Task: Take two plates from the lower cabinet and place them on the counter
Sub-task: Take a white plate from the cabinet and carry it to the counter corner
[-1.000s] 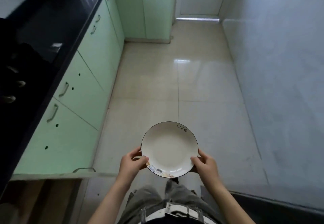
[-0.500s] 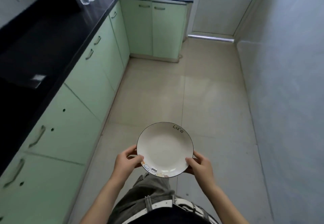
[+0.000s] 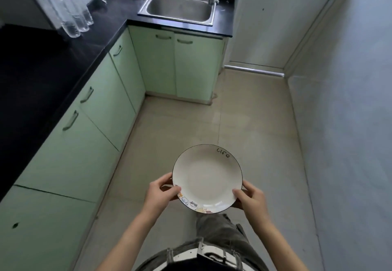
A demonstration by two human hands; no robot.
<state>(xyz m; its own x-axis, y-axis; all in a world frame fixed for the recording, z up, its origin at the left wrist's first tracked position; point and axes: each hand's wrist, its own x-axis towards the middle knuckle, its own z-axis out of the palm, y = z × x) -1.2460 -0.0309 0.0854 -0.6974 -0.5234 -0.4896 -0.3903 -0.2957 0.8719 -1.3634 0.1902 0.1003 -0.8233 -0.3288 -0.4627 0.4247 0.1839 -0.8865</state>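
now both hands, left hand [image 3: 158,194] and right hand [image 3: 252,201], grip shut on the face-up plate [image 3: 206,178].

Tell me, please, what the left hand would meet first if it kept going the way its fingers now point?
The left hand already touches the plate at its near-left rim, so it would press into that plate first. Past it lies the right hand, though depth is unclear.

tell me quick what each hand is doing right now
left hand: closed on the white plate's left rim
right hand: closed on its right rim
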